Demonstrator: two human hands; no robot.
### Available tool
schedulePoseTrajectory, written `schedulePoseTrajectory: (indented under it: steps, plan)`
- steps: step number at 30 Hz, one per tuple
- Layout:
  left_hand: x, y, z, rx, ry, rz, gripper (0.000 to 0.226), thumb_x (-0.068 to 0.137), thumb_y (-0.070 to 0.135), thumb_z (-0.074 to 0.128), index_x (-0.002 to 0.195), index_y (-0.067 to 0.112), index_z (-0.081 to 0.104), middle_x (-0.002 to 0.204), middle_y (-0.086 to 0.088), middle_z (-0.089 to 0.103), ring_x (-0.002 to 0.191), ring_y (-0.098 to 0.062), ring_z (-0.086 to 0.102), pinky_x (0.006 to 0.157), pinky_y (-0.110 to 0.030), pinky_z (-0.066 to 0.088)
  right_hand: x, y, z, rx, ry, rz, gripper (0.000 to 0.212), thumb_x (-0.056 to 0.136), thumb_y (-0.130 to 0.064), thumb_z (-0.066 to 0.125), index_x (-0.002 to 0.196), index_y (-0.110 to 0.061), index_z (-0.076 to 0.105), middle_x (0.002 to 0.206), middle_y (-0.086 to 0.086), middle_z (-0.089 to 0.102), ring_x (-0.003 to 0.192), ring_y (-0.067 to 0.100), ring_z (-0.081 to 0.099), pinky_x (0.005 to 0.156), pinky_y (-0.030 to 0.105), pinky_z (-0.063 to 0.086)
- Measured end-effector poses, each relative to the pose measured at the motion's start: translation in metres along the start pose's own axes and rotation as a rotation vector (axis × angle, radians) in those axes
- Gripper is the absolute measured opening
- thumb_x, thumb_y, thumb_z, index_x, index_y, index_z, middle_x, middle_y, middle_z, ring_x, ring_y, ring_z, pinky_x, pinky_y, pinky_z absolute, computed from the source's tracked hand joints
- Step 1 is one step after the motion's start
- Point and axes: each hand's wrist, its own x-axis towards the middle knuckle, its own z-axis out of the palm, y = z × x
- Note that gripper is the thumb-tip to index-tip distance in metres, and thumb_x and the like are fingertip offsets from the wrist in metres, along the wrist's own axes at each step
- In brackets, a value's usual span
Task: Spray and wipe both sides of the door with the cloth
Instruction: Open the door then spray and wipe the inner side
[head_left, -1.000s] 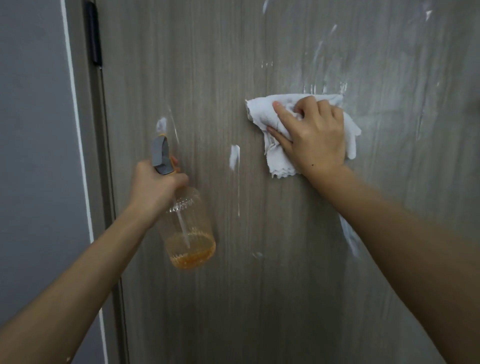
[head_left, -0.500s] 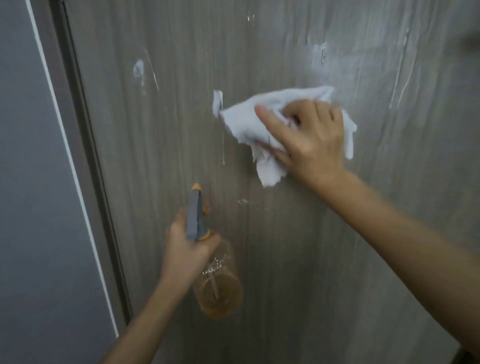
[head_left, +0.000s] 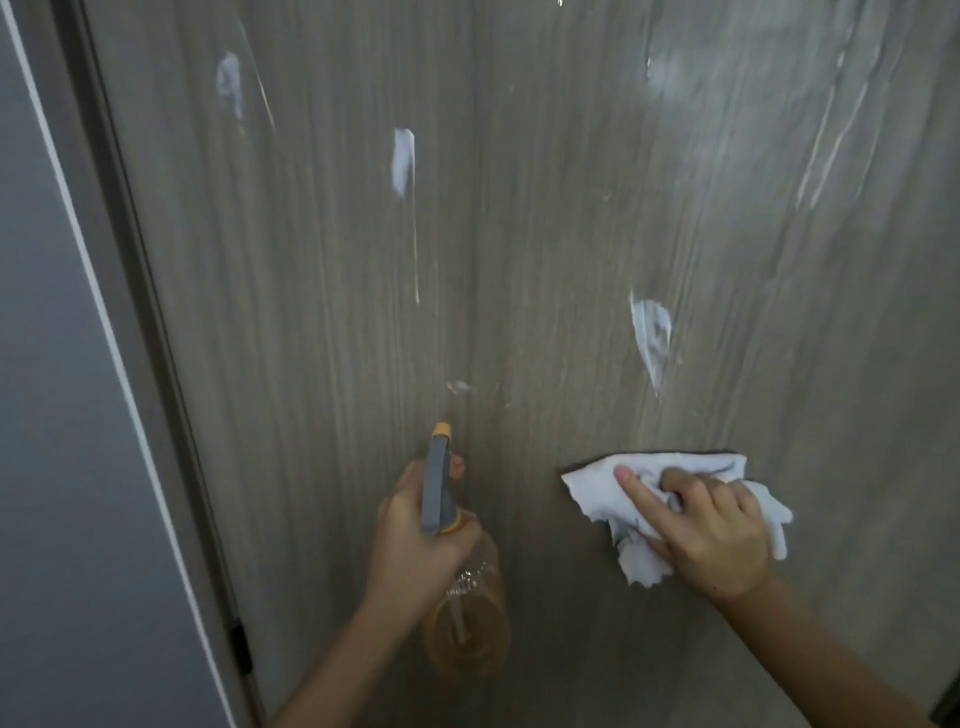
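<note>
A grey-brown wood-grain door (head_left: 545, 234) fills the view, marked with white foam patches and wet streaks. My left hand (head_left: 415, 540) grips the neck of a clear spray bottle (head_left: 467, 634) holding orange liquid; its grey and orange nozzle points up at the door. My right hand (head_left: 701, 525) presses a crumpled white cloth (head_left: 597, 488) against the door, fingers curled into it, low and to the right of the bottle.
The door frame (head_left: 140, 312) runs down the left side, with a dark hinge (head_left: 241, 649) near the bottom. Beyond it is a grey wall (head_left: 47, 415) with a white edge strip. Foam blobs (head_left: 652, 338) sit above the cloth.
My right hand has dragged the cloth down the door from upper middle to lower right. The view tipped downward, and the bottle hand sits lower, close beside the cloth.
</note>
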Motion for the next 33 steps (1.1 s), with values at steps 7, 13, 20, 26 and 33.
schedulePoseTrajectory:
  steps: [7,13,20,26,33]
  plan:
    - [0.007,-0.007,0.017,-0.006,-0.008,0.016,0.034,0.061,0.009,0.067,0.085,0.031,0.058,0.082,0.006,0.061,0.077,-0.034,0.065,0.073,-0.055,0.053,0.004,-0.003,-0.001,0.014,0.051,-0.008,0.05,0.086,-0.025,0.065,0.135,-0.024,0.053,0.1,0.007,0.051,0.071,0.019,0.042,0.057,0.034,0.037]
    - [0.002,-0.001,0.02,-0.04,0.019,0.078,0.037,0.064,0.011,0.067,0.097,0.028,0.06,0.089,-0.001,0.063,0.076,-0.032,0.066,0.072,-0.05,0.055,0.003,-0.003,0.0,0.001,0.016,0.03,0.067,0.078,-0.028,0.075,0.14,-0.024,0.049,0.1,0.006,0.051,0.07,0.018,0.045,0.055,0.033,0.04]
    - [-0.036,-0.041,0.036,-0.033,0.035,0.175,0.047,0.069,0.012,0.071,0.109,0.031,0.056,0.105,0.017,0.064,0.074,-0.022,0.069,0.07,-0.03,0.058,0.008,-0.008,-0.006,0.04,0.001,0.109,0.056,0.08,-0.021,0.078,0.133,-0.025,0.061,0.091,0.008,0.06,0.075,0.021,0.043,0.065,0.036,0.032]
    - [-0.101,-0.118,0.07,0.013,0.038,0.092,0.048,0.07,0.012,0.072,0.114,0.023,0.057,0.102,0.002,0.062,0.08,-0.024,0.067,0.071,-0.049,0.057,-0.024,-0.051,-0.037,0.086,0.068,0.327,0.03,0.091,-0.023,0.069,0.121,-0.024,0.071,0.078,0.009,0.064,0.072,0.02,0.045,0.065,0.035,0.034]
    - [-0.216,-0.186,0.094,0.085,0.141,-0.052,0.05,0.071,0.012,0.068,0.115,0.026,0.052,0.093,0.01,0.058,0.083,-0.004,0.061,0.071,-0.015,0.05,-0.16,-0.152,-0.103,0.448,-0.386,0.183,0.043,0.092,-0.036,0.053,0.133,-0.022,0.05,0.093,0.011,0.057,0.075,0.024,0.051,0.064,0.035,0.037]
